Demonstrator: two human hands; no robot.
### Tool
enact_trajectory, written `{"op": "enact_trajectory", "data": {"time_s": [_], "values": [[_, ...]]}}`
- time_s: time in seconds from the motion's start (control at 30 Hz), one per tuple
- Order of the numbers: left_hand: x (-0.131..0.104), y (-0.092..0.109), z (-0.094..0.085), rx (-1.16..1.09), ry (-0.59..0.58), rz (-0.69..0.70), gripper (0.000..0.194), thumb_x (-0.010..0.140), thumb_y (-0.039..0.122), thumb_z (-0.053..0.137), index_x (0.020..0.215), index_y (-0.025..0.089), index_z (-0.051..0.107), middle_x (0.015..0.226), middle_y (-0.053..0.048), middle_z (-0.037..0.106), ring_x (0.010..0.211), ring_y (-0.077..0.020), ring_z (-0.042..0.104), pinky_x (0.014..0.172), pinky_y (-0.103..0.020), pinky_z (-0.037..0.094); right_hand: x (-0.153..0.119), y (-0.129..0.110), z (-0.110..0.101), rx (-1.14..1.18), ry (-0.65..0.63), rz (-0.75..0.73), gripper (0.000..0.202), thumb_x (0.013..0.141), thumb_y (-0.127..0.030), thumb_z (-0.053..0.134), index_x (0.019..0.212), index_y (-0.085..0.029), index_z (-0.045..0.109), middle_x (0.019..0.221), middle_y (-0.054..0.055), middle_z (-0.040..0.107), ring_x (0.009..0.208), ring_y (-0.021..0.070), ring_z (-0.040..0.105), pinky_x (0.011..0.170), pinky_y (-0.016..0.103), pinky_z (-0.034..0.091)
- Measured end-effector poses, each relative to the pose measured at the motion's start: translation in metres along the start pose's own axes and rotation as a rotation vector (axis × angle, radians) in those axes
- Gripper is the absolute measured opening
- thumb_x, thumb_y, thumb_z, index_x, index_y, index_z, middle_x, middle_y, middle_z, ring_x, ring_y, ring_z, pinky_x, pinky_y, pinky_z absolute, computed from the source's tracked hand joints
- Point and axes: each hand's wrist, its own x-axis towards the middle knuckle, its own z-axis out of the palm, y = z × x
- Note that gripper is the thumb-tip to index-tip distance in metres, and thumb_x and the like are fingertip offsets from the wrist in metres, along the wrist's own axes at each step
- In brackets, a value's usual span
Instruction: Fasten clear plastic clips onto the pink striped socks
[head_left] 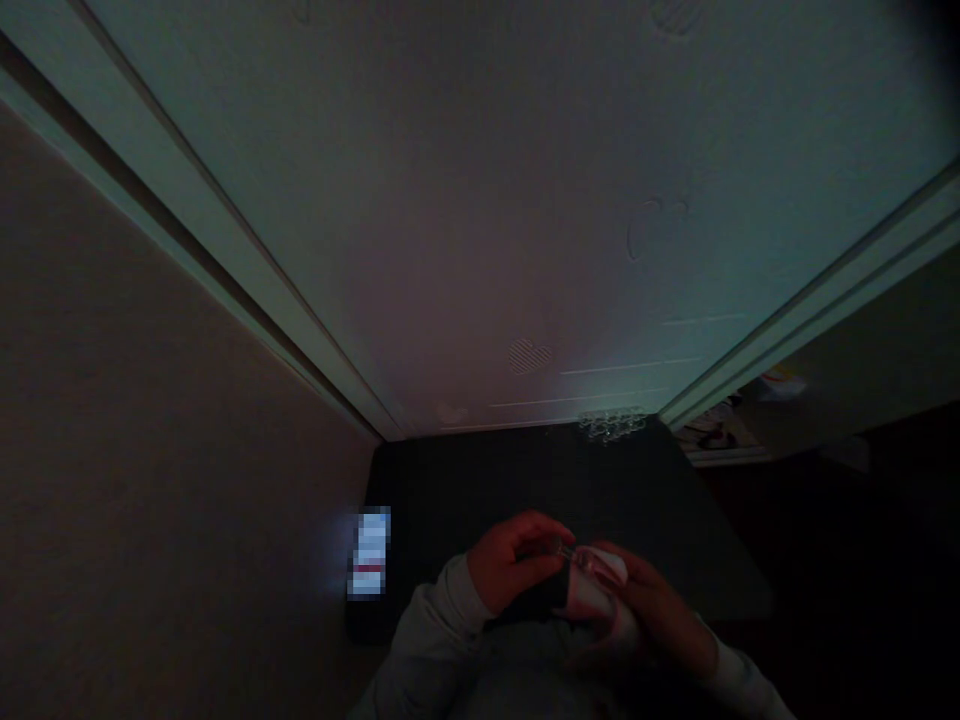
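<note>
In dim reddish light, both hands meet over the front of a dark table (465, 490). My left hand (514, 562) pinches one end of a small clear glass-like piece (585, 563) between thumb and fingers. My right hand (664, 600) is closed on a pale cloth or sheet of paper (589, 600), which hangs below the fingers and lies against the clear piece. Too little light falls here to make out its exact kind. At the table's far edge sits a cluster of similar clear pieces (611, 425), several in number, away from both hands.
A lit phone-like screen (370, 553), blurred out, lies at the table's left edge against a brown wall (187, 480). Beyond the table stands a pale panel (450, 250) with raised heart shapes. Low at the right, a shelf opening (720, 430) holds indistinct items.
</note>
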Motion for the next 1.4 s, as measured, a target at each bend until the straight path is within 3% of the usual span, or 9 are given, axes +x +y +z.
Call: {"op": "enact_trajectory", "data": {"time_s": [0.23, 0.47, 0.6, 0.77, 0.9, 1.03, 1.23, 1.4], "values": [[-0.018, -0.001, -0.004, 0.002, 0.039, 0.050, 0.037, 0.075, 0.040, 0.064, 0.105, 0.019, 0.062, 0.114, -0.010, 0.061, 0.097, -0.0222, 0.056, 0.084, -0.035, 0.042, 0.001, -0.016, 0.014, -0.093, -0.099, -0.082, 0.033, 0.057, -0.044, 0.076, 0.076, -0.018, 0.069, 0.074, 0.003, 0.067, 0.068, 0.0189, 0.057, 0.065, 0.029, 0.043], [-0.032, 0.002, 0.001, 0.016, 0.117, 0.086, 0.035, 0.072, 0.041, 0.067, 0.099, 0.018, 0.064, 0.113, -0.011, 0.062, 0.092, -0.0210, 0.058, 0.078, -0.032, 0.043, 0.005, -0.011, 0.015, -0.164, -0.078, -0.072, 0.028, 0.056, -0.039, 0.072, 0.063, -0.018, 0.056, 0.058, -0.003, 0.056, 0.054, 0.0131, 0.048, 0.053, 0.025, 0.037], [-0.038, 0.001, 0.008, -0.079, 0.269, 0.054, 0.037, 0.070, 0.044, 0.068, 0.095, 0.017, 0.065, 0.100, -0.009, 0.066, 0.084, -0.0189, 0.059, 0.076, -0.031, 0.043, 0.008, -0.001, 0.013, -0.299, -0.020, -0.188, 0.022, 0.060, -0.033, 0.066, 0.058, -0.018, 0.050, 0.053, -0.006, 0.046, 0.051, 0.0108, 0.041, 0.049, 0.023, 0.033], [-0.043, -0.002, 0.009, -0.097, 0.457, -0.084, 0.047, 0.066, 0.052, 0.068, 0.094, 0.015, 0.061, 0.074, -0.004, 0.065, 0.057, -0.0113, 0.054, 0.052, -0.023, 0.039, 0.004, -0.003, 0.018, -0.480, -0.060, -0.305, 0.012, 0.068, -0.028, 0.059, 0.062, -0.018, 0.057, 0.055, -0.004, 0.049, 0.052, 0.0123, 0.045, 0.049, 0.023, 0.034], [-0.048, -0.002, 0.010, -0.078, 0.460, -0.137, 0.046, 0.066, 0.054, 0.066, 0.087, 0.013, 0.061, 0.057, 0.002, 0.059, 0.044, -0.0085, 0.049, 0.043, -0.021, 0.035, -0.001, -0.014, 0.022, -0.571, -0.176, -0.399, 0.019, 0.076, -0.025, 0.053, 0.085, -0.018, 0.068, 0.078, 0.004, 0.068, 0.071, 0.0195, 0.060, 0.064, 0.029, 0.044], [-0.052, 0.003, 0.013, -0.069, 0.458, -0.167, 0.043, 0.066, 0.051, 0.066, 0.086, 0.013, 0.061, 0.052, 0.003, 0.058, 0.041, -0.0073, 0.047, 0.041, -0.020, 0.034, -0.003, -0.019, 0.023, -0.600, -0.205, -0.475, 0.025, 0.076, -0.022, 0.051, 0.092, -0.020, 0.070, 0.094, 0.008, 0.071, 0.086, 0.0243, 0.064, 0.076, 0.035, 0.045], [-0.055, 0.010, 0.013, -0.065, 0.446, -0.158, 0.040, 0.064, 0.046, 0.070, 0.086, 0.013, 0.062, 0.056, 0.003, 0.058, 0.045, -0.0077, 0.048, 0.045, -0.021, 0.036, -0.002, -0.019, 0.022, -0.645, -0.167, -0.426, 0.022, 0.072, -0.022, 0.050, 0.080, -0.020, 0.070, 0.075, 0.005, 0.071, 0.069, 0.0215, 0.062, 0.062, 0.030, 0.043], [-0.058, 0.012, 0.014, -0.053, 0.402, -0.087, 0.036, 0.067, 0.037, 0.071, 0.094, 0.016, 0.064, 0.069, 0.000, 0.062, 0.058, -0.0107, 0.054, 0.058, -0.024, 0.042, -0.001, -0.017, 0.021, -0.585, -0.113, -0.383, 0.011, 0.068, -0.025, 0.054, 0.064, -0.018, 0.062, 0.056, -0.002, 0.056, 0.055, 0.0146, 0.049, 0.052, 0.025, 0.035]]}}
